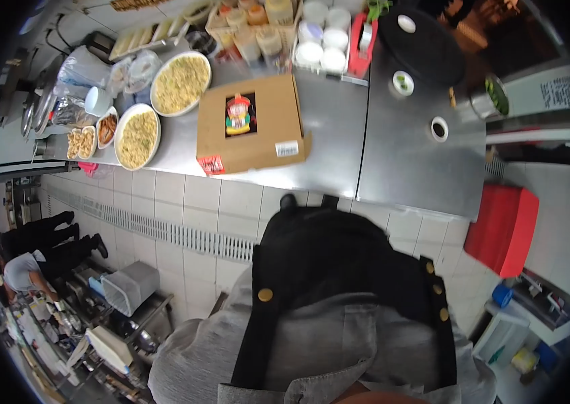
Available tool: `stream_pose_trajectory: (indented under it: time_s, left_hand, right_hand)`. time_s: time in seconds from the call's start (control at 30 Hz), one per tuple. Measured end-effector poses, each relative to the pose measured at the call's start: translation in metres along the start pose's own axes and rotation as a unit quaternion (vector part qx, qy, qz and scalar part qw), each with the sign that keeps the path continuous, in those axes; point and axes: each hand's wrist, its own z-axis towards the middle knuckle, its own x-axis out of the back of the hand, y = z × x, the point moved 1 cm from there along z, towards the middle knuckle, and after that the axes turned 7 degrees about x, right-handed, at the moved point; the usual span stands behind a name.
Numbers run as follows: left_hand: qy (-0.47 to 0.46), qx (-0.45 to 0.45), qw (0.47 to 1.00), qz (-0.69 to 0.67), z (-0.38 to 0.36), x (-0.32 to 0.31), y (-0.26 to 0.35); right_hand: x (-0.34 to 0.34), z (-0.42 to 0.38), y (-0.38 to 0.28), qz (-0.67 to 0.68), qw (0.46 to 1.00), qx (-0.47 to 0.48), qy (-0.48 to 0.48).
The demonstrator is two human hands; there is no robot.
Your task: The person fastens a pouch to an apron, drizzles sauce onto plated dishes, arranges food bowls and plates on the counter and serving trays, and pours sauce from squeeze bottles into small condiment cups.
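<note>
Neither of my hands shows; my arms are hidden or out of the picture below my grey sleeves and black apron (339, 249). In front of me, a closed brown cardboard box (265, 124) with a colourful label lies on the steel counter (332, 128), close to its front edge. Left of the box stand two white oval bowls of yellowish noodles or rice, one bowl (181, 84) behind the other bowl (138, 138). Small dishes of brown food (107, 129) and pale pieces (81, 143) sit farther left.
Sauce containers (248, 40), a crate of white tubs (322, 34) and a red tape dispenser (364, 47) line the back. A black round tray (423, 47) and a small dark sauce cup (439, 129) are at right. Two people (49, 256) stand at far left; a red bin (500, 229) is at right.
</note>
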Motion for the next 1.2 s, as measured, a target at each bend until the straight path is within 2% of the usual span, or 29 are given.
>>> stream_pose_trajectory:
  time_s: [0.23,0.5,0.93,1.2]
  left_hand:
    - [0.016,0.021,0.997,-0.078,-0.059,0.02,-0.001]
    - [0.021,0.034,0.991,-0.125,-0.089,0.028,0.003]
    - [0.021,0.024,0.989,-0.146,-0.107,0.033,0.017]
    - [-0.007,0.034,0.992,-0.119,-0.092,0.04,0.052]
  right_hand:
    - [-0.028,-0.018,0.002,0.048,0.998,-0.031,-0.021]
    - [-0.041,-0.033,0.002,0.079,0.995,-0.05,-0.036]
    - [-0.042,-0.033,-0.006,0.084,0.994,-0.046,-0.054]
    - [-0.023,-0.056,-0.026,0.055,0.993,-0.029,-0.097]
